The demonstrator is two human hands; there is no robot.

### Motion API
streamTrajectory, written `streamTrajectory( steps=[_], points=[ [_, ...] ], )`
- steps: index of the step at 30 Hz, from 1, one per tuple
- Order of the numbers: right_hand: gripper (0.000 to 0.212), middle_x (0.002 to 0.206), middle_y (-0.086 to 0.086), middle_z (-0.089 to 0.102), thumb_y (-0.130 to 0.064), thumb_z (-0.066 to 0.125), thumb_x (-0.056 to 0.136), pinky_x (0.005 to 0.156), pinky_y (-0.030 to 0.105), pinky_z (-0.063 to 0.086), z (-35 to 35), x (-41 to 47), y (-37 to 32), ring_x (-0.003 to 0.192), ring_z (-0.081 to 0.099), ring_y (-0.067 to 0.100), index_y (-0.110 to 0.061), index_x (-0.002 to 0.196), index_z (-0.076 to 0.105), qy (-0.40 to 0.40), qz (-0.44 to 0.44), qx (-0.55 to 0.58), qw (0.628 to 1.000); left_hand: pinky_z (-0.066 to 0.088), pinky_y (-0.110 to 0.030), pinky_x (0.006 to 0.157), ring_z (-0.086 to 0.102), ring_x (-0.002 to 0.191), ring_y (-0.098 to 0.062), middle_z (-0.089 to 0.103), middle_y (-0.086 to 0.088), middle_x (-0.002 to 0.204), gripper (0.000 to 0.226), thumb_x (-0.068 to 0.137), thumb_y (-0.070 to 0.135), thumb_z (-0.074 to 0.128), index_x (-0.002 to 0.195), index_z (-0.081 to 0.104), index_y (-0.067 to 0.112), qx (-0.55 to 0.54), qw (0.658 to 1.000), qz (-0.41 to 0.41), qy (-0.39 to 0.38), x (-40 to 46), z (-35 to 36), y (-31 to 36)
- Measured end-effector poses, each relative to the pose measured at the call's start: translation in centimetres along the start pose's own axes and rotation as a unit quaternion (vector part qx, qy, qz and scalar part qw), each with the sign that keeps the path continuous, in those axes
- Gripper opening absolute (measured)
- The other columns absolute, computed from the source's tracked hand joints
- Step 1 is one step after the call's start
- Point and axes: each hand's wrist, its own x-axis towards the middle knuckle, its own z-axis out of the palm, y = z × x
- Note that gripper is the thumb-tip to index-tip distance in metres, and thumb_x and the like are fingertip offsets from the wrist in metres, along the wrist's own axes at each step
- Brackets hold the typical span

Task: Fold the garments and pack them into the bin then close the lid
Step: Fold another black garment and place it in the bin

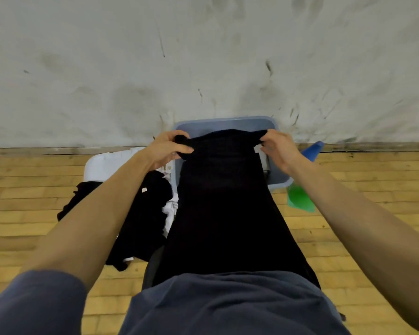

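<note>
- Left hand [169, 148] grips the top left corner of a black garment [225, 201], fingers curled over bunched cloth.
- Right hand [279, 149] pinches the top right corner of the same garment, fingers curled on the fabric edge.
- Both arms reach forward, bare to short dark blue sleeves [34, 303] at the bottom of the view.
- The garment is stretched between the 2 hands and hangs down toward the person's torso, widening as it drops; its top edge is held over the bin.
- The bin [228, 123] is grey-blue plastic, open, standing on the floor against the wall [203, 56]; the garment hides most of its inside.
- A white lid [111, 163] lies on the floor just left of the bin.
- A pile of black and white clothes [153, 213] lies left of the held garment, partly over the lid and partly under the left forearm.
- A green and blue object [300, 197] sits just right of the bin; what it is cannot be told.
- The floor [34, 209] is yellow wooden boards; the wall is pale and scuffed.
</note>
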Motion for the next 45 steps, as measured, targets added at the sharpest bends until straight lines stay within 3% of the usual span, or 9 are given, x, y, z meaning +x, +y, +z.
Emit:
streamTrajectory(
  steps=[7,16,18,21,25,30,35,39,45],
  points=[
    [0.02,0.114,0.002,0.064,0.003,0.063,0.076,0.1,0.038,0.043,-2.0,-4.4,5.4,0.122,0.055,0.03,-0.012,0.068,0.073,0.02,-0.005,-0.072,0.997,0.034,-0.013,0.055,0.04,0.051,-0.002,0.047,0.004,0.058,0.039,0.075,-0.012,0.07,0.062,0.045,0.015,0.331,0.942,0.02,-0.059,-3.9,1.0,-4.3],
    [0.03,0.115,0.0,0.06,0.003,0.052,0.083,0.104,0.035,0.041,-2.3,-6.6,6.1,0.117,0.051,0.019,-0.015,0.077,0.074,-0.021,0.014,-0.195,0.981,0.036,-0.026,0.064,0.041,0.067,-0.017,0.047,-0.002,0.07,0.017,0.076,-0.002,0.054,0.07,0.049,0.013,0.514,0.84,-0.052,-0.166,-4.3,1.2,-2.8],
    [0.017,0.096,0.003,0.065,-0.009,0.056,0.075,0.092,0.035,0.046,-2.2,-6.5,5.9,0.101,0.056,0.023,-0.013,0.069,0.071,0.012,0.038,-0.118,0.992,0.033,-0.033,0.066,0.037,0.069,-0.019,0.043,-0.004,0.071,0.002,0.066,0.014,0.045,0.068,0.046,0.014,0.507,0.849,-0.068,-0.136,-4.6,2.0,-1.6],
    [0.014,0.091,0.009,0.063,-0.025,0.064,0.089,0.077,0.032,0.049,-2.1,-5.8,5.6,0.083,0.06,0.022,-0.012,0.089,0.058,0.056,0.07,-0.107,0.99,0.034,-0.033,0.065,0.04,0.064,-0.018,0.046,-0.003,0.064,0.007,0.069,0.018,0.048,0.063,0.046,0.014,0.416,0.908,0.045,-0.028,-4.3,4.1,-1.0],
    [0.043,0.098,0.007,0.065,-0.042,0.07,0.086,0.071,0.031,0.051,-1.9,-4.7,5.9,0.081,0.062,0.019,-0.017,0.117,0.055,0.073,0.118,-0.14,0.98,0.039,-0.03,0.091,0.051,0.098,-0.016,0.057,0.001,0.101,0.023,0.077,0.018,0.059,0.099,0.065,0.022,0.452,0.868,0.203,-0.032,-3.3,8.6,-2.4],
    [0.051,0.114,0.009,0.067,-0.033,0.076,0.082,0.082,0.036,0.056,-1.9,-3.9,5.0,0.099,0.066,0.024,-0.011,0.123,0.057,0.0,0.167,-0.128,0.978,0.024,-0.038,0.108,0.031,0.133,-0.017,0.043,0.002,0.141,0.059,0.088,0.053,0.059,0.141,0.046,0.029,0.549,0.779,0.304,-0.009,-2.6,13.1,-3.4],
    [0.043,0.1,0.013,0.066,-0.022,0.078,0.079,0.074,0.033,0.052,-2.0,-4.0,4.2,0.088,0.063,0.024,-0.003,0.115,0.066,0.008,0.195,-0.086,0.977,0.019,-0.044,0.116,0.022,0.144,-0.024,0.028,-0.004,0.157,0.096,0.079,0.068,0.062,0.154,0.025,0.022,0.633,0.74,0.216,-0.072,-1.2,13.6,-3.9],
    [0.03,0.084,0.008,0.061,-0.02,0.074,0.083,0.063,0.027,0.052,-1.0,-4.0,2.8,0.071,0.059,0.017,-0.004,0.108,0.067,0.001,0.161,-0.01,0.987,0.036,-0.046,0.111,0.037,0.138,-0.023,0.042,-0.004,0.151,0.079,0.086,0.045,0.067,0.152,0.032,0.018,0.58,0.779,0.237,0.005,-1.5,14.0,-5.1],
    [0.019,0.086,0.006,0.065,-0.012,0.057,0.093,0.064,0.027,0.051,-0.1,-3.6,0.1,0.07,0.063,0.019,-0.011,0.11,0.064,0.019,0.085,0.027,0.996,0.048,-0.027,0.08,0.065,0.094,-0.019,0.067,0.001,0.097,0.026,0.096,0.024,0.059,0.119,0.06,0.013,0.295,0.915,0.236,0.142,-0.8,12.2,-1.4]
  ],
)
